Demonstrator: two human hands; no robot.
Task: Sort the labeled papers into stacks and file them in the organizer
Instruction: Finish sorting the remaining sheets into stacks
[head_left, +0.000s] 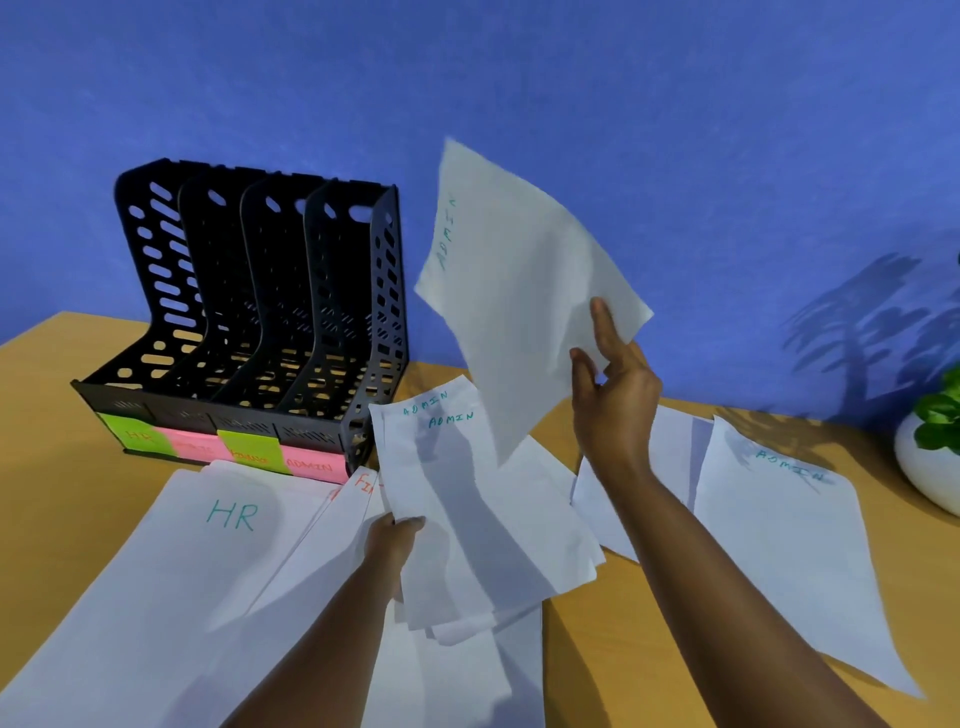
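My right hand (613, 384) pinches the lower corner of a white sheet marked ADMIN (519, 280), held up in the air in front of the blue wall. My left hand (395, 540) grips the left edge of a small stack of ADMIN papers (467, 499), lifted slightly above the table. A sheet marked HR (171, 571) lies at the front left, with sheets lettered in red (358, 499) fanned beside it. Another ADMIN sheet (789, 540) lies at the right. The black organizer (260, 322) stands at the back left, its four slots empty, with green and pink labels along its front.
A white pot with a green plant (930, 452) stands at the table's right edge. More white sheets (670, 457) lie behind my right forearm. The wooden table (623, 649) meets the blue wall just behind the organizer.
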